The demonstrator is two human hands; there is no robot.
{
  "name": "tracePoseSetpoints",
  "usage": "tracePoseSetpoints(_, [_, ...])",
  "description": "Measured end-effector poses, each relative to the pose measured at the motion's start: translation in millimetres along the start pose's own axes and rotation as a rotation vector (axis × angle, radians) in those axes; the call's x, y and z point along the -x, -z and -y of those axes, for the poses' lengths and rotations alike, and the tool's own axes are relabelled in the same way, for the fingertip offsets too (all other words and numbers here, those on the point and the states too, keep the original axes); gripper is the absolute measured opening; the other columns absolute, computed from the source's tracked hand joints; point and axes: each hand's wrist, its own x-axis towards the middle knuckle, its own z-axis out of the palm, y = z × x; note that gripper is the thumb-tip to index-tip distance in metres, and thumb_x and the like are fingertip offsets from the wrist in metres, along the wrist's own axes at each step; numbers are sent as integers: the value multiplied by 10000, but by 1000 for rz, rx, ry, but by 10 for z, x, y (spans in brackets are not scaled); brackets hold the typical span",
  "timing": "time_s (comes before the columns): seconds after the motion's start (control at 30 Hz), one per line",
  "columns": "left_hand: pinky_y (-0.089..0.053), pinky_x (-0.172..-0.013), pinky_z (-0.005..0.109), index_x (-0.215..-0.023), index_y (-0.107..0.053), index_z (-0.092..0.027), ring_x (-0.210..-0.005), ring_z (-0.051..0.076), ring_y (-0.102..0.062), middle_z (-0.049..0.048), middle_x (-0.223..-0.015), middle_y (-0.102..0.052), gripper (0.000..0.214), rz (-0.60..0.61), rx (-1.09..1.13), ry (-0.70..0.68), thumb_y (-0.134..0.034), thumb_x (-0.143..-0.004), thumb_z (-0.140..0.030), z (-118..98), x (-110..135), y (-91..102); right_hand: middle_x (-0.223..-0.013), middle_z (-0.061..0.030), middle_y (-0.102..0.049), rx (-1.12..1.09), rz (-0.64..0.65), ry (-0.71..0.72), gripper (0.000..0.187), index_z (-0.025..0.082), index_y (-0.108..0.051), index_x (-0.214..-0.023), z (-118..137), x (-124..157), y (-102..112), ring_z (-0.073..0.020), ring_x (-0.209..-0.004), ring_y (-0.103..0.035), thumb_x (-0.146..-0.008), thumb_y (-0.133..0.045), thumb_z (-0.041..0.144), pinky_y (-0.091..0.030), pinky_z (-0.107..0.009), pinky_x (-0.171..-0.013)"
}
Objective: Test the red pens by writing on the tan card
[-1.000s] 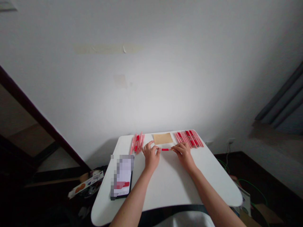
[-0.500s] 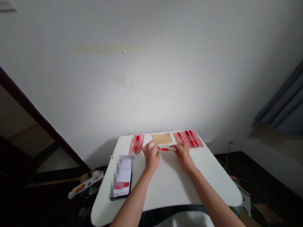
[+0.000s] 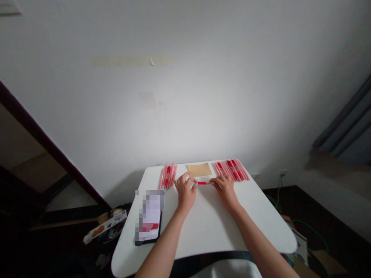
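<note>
A pen (image 3: pixel 202 183) with a red middle part lies level between my two hands, over the white table (image 3: pixel 213 231). My left hand (image 3: pixel 186 190) pinches its left end between thumb and fingertips, the other fingers bent above. At the opposite end, the fingertips of my right hand (image 3: pixel 225 189) close on the pen, covering its tip. Just beyond my hands lies a tan piece of paper (image 3: pixel 199 170). Left of it is a small bunch of pink and red pens (image 3: pixel 168 176); to the right, several more pens (image 3: pixel 232 170) lie side by side in a slanted row.
A phone (image 3: pixel 150 218) with a blurred screen lies at the table's left side, near my left forearm. The white wall (image 3: pixel 185 108) rises right behind the table. Boxes and a green cable (image 3: pixel 311 227) are on the floor at the right; clutter (image 3: pixel 108 226) lies at the left.
My right hand has shifted very slightly to the right along the pen's end. My left hand and the things on the table stay in place.
</note>
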Motion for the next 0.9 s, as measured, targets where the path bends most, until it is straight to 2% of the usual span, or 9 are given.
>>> tracePoseSetpoints(0.1, [-317, -1045, 528, -844, -641, -243, -1188, 253, -476, 64, -1240, -575, 69, -12, -6, 3, -574, -831, -254, 8, -4, 4, -883, -58, -633, 4, 27, -15, 218, 303, -684, -945, 9, 11, -7, -255, -931, -484, -925, -493, 405, -368, -435, -864])
tracePoseSetpoints(0.27, [-318, -1038, 515, -830, -648, -241, -1157, 252, -493, 57, -1208, -596, 48, -39, -22, 32, -604, -809, -235, 26, -12, 4, -920, -60, -638, -76, 41, -71, 211, 261, -621, -1061, 7, 21, -30, -249, -955, -491, -897, -549, 373, -382, -412, -861])
tracePoseSetpoints(0.43, [-329, -1026, 497, -830, -650, -248, -1155, 250, -494, 56, -1214, -596, 58, -34, -18, 16, -596, -815, -236, 19, -11, 17, -917, -48, -647, -11, 50, -39, 166, 270, -658, -950, 2, 9, -12, -259, -982, -471, -911, -529, 368, -345, -430, -894])
tracePoseSetpoints(0.7, [-323, -1023, 495, -865, -675, -263, -1152, 245, -487, 43, -1217, -597, 100, -29, -19, 4, -594, -833, -311, 41, -15, 13, -898, -55, -647, 31, 61, -52, 250, 295, -685, -978, -19, 2, 9, -249, -954, -478, -930, -475, 422, -330, -417, -894])
tracePoseSetpoints(0.9, [-316, -1023, 502, -830, -687, -252, -1141, 252, -488, 54, -1196, -600, 100, -35, -38, 13, -601, -827, -300, 71, -14, -6, -919, -43, -665, -44, 55, -102, 205, 268, -626, -1019, -22, -1, 6, -256, -977, -486, -863, -594, 397, -332, -419, -902])
